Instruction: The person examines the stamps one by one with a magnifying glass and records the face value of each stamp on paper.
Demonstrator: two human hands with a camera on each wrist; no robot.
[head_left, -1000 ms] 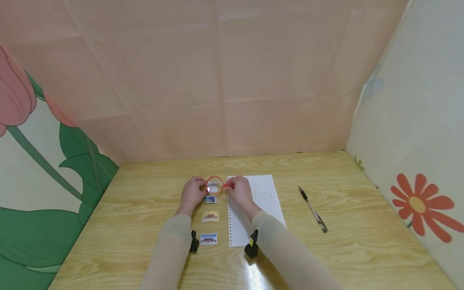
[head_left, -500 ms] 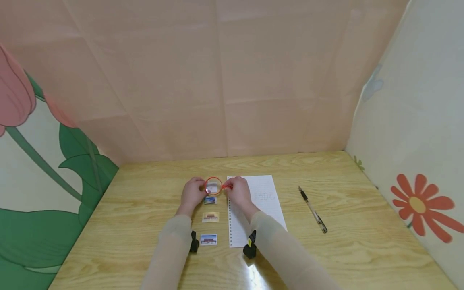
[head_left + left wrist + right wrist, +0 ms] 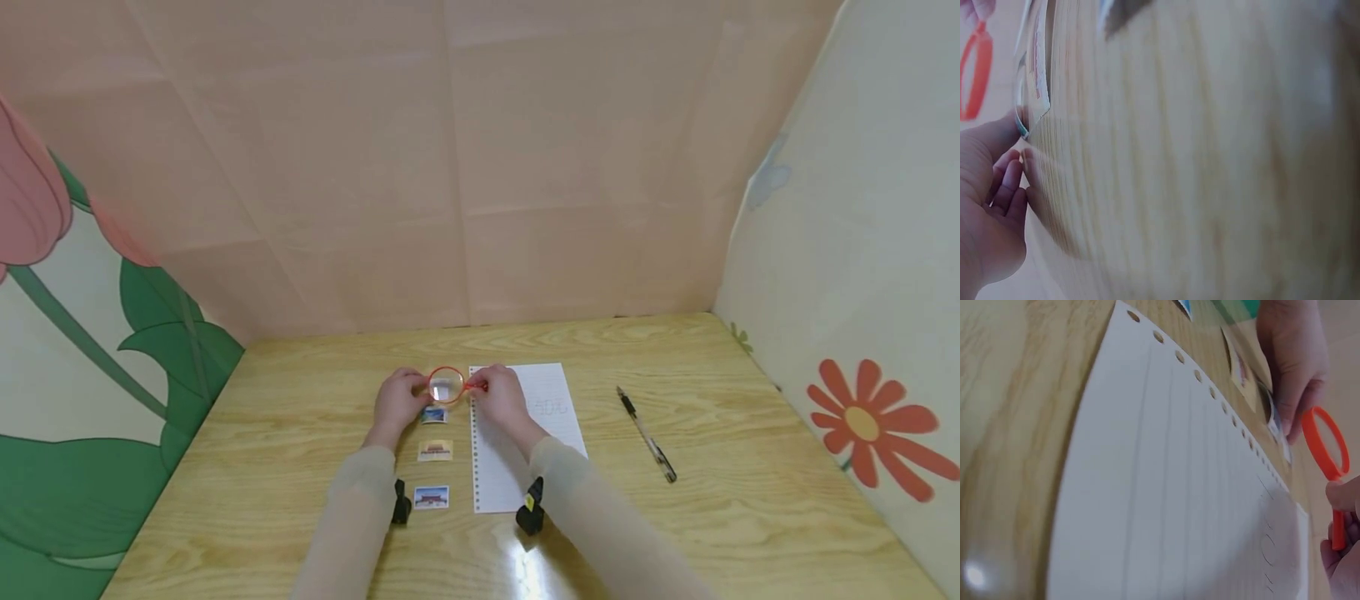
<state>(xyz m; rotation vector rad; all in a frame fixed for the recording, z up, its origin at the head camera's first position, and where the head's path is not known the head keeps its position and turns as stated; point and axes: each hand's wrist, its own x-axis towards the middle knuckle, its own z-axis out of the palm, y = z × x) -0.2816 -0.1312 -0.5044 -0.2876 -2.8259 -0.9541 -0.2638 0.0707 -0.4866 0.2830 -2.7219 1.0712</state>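
Note:
My right hand grips the handle of a red-rimmed magnifying glass, clearly seen in the right wrist view, where its round rim is raised off the table. Through the lens shows the farthest of several small stamp-like picture cards, lying in a column. My left hand rests at the left of that column, its fingers loosely bent. In the left wrist view its thumb reaches the edge of a card. Nearer cards are a blue-green one, a yellowish one and a blue-bordered one.
A lined, hole-punched sheet with faint writing lies under the right forearm. Farther right is a black-gripped pen on the wooden table. A pinkish wall covering rises behind, with painted panels at both sides.
The magnifying glass drifted slightly left, then back right with my right hand and forearm, staying over the farthest card. My left hand has barely moved.

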